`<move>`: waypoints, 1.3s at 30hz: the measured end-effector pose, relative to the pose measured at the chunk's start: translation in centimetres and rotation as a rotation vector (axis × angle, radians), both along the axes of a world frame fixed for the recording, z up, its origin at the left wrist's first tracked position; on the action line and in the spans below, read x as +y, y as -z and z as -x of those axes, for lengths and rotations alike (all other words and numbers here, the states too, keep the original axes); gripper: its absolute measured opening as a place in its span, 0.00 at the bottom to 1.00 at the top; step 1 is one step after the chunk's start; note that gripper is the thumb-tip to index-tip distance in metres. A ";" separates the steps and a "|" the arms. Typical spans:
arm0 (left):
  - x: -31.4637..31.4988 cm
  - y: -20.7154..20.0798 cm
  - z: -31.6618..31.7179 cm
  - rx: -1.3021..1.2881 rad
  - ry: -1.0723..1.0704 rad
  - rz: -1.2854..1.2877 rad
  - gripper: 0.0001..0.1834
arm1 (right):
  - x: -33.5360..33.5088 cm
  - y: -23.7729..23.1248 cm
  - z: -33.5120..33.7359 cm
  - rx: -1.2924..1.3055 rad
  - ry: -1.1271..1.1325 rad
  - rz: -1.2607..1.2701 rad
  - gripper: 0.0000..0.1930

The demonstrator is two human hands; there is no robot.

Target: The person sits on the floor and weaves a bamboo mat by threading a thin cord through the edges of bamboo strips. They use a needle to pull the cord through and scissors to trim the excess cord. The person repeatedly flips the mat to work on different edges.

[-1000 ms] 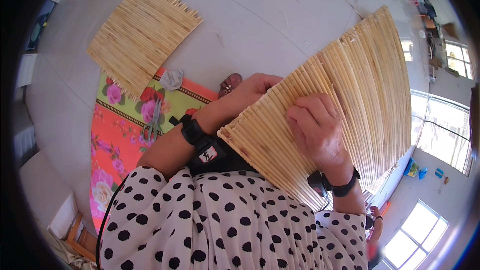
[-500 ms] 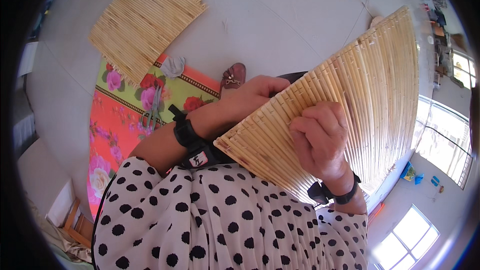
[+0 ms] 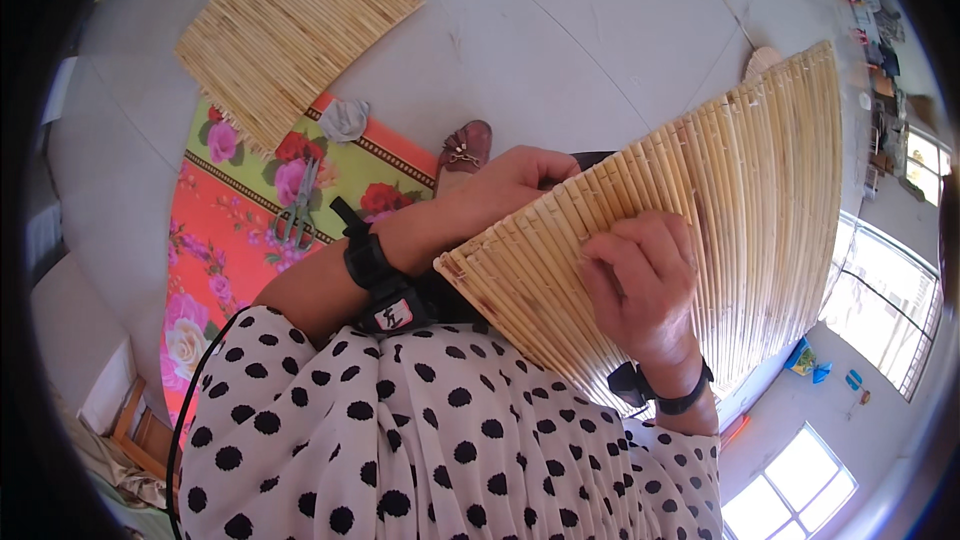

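Note:
A mat of straw-coloured reed stalks (image 3: 745, 180), bound side by side with thin ties, slants across my lap. My left hand (image 3: 520, 180) is at its upper left edge, fingers curled in behind the mat, so the fingertips are hidden. Against the front face rests my right hand (image 3: 645, 285), its fingers bent into a pinch. Whatever is between those fingers is too small to make out. Both wrists wear black straps.
On the floor at the far left lies a second reed mat (image 3: 295, 30), overlapping a flowered cloth (image 3: 225, 240). Scissors (image 3: 297, 205) and a grey crumpled cloth (image 3: 344, 120) lie on it. A brown shoe (image 3: 464, 145) shows beyond my left arm. Windows (image 3: 880, 290) are at right.
The view has shifted slightly, and the held mat's far corner appears a little lower. Both hands keep nearly the same places on the mat, the right fingers still pinched.

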State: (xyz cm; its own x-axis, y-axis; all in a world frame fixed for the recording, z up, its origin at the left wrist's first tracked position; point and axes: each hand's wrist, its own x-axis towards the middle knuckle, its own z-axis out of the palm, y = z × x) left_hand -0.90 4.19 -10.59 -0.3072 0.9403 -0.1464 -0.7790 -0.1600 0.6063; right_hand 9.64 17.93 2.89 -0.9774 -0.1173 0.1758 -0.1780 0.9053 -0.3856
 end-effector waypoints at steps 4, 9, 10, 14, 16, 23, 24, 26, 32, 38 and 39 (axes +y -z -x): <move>0.0 0.0 0.1 0.017 0.015 -0.011 0.10 | -0.3 0.3 -0.2 0.033 0.002 -0.054 0.10; 0.0 -0.3 0.2 0.127 0.007 -0.008 0.11 | -0.4 0.1 0.1 0.029 -0.003 -0.016 0.09; 0.0 -0.2 0.1 0.135 0.002 -0.015 0.11 | -0.3 0.1 0.1 0.021 -0.009 0.005 0.09; -0.2 0.1 -0.4 0.147 -0.029 0.016 0.12 | -0.1 0.1 0.1 -0.001 -0.043 0.053 0.09; -0.3 -0.2 -0.4 0.183 -0.036 0.052 0.11 | 0.0 0.1 0.0 -0.011 -0.057 0.048 0.09; -0.5 0.3 -0.2 0.328 -0.075 0.059 0.08 | 0.3 0.5 -0.3 -0.031 -0.076 0.021 0.10; -0.4 0.6 -0.4 0.285 -0.059 0.070 0.08 | 0.4 0.6 -0.2 -0.035 -0.075 0.022 0.10; 0.0 0.8 -0.1 0.230 -0.040 0.074 0.08 | 0.5 0.6 0.0 -0.040 -0.057 0.002 0.10; -0.2 0.6 0.1 0.191 -0.052 0.042 0.08 | 0.3 0.9 -0.4 -0.001 -0.022 0.006 0.11; -0.6 0.0 0.3 0.194 -0.038 0.075 0.10 | 0.2 0.8 -1.0 0.066 -0.022 -0.027 0.11; -0.6 0.0 0.3 0.223 -0.043 0.096 0.09 | 0.3 0.9 -1.1 0.071 -0.021 -0.033 0.11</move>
